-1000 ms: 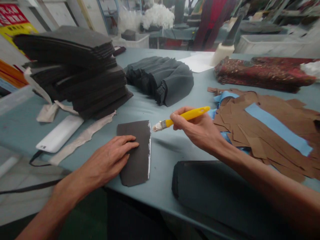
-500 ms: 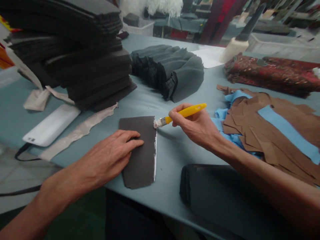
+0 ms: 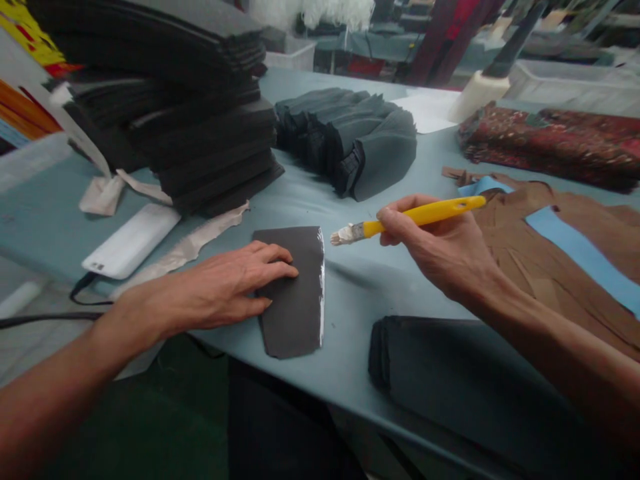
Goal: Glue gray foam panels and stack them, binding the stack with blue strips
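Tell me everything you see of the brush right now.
The brush has a yellow plastic-looking handle, a silvery ferrule and pale bristles caked in white. The right hand grips it aslant above the table, bristles pointing at the white-streaked edge of the dark panel but just clear of it.

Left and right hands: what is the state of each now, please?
Left hand: open, resting on the dark piece, gripping nothing.
Right hand: closed, holding the yellow-handled brush.

Bare tabletop [image 3: 347, 307] between grey panel [image 3: 295, 307] and black stack [image 3: 430, 367], tall pile [image 3: 200, 127] blocking left, brown scraps [image 3: 565, 283] right
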